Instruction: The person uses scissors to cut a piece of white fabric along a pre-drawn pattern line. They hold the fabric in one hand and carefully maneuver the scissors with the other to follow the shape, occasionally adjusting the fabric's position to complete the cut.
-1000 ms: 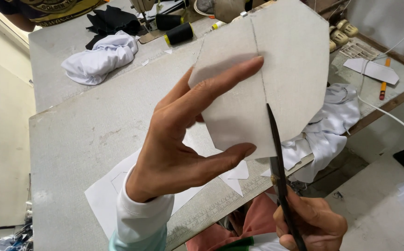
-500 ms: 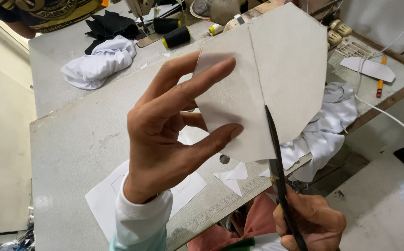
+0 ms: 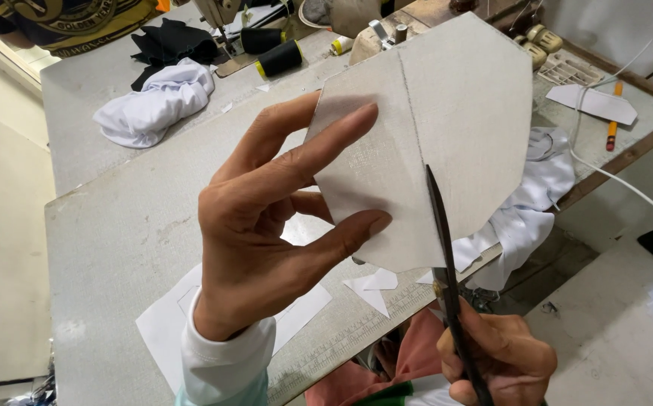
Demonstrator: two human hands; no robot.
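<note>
- Head view: the grey fabric piece [image 3: 447, 143], a flat many-sided cut-out with a pencilled line down it, is held up above the bench [image 3: 116, 218]; its left edge sits in the grip of the left hand [image 3: 266, 240].
- The left grip is clamped on that edge: the thumb presses the near face low down, the forefinger lies across it higher up, and the other fingers curl behind, out of sight.
- Below and to the right of that grip, the right hand [image 3: 499, 361] is closed round the handles of the dark scissors [image 3: 447, 263]. The blades look nearly together and run up along the fabric's lower edge, close to the pencilled line; whether they bite into it I cannot tell.
- Under the left grip, on the bench, lie a white paper sheet [image 3: 169, 331] and small white offcuts [image 3: 371, 289].
- Beyond the left grip, far along the bench, are a bundle of white cloth [image 3: 154, 105], black cloth [image 3: 172, 45] and a black thread spool [image 3: 280, 59] with a yellow end.
- To the right of the fabric, white cloth [image 3: 537, 203] hangs over the bench edge, with a white paper shape [image 3: 593, 103] and an orange pencil [image 3: 613, 124] further off.
</note>
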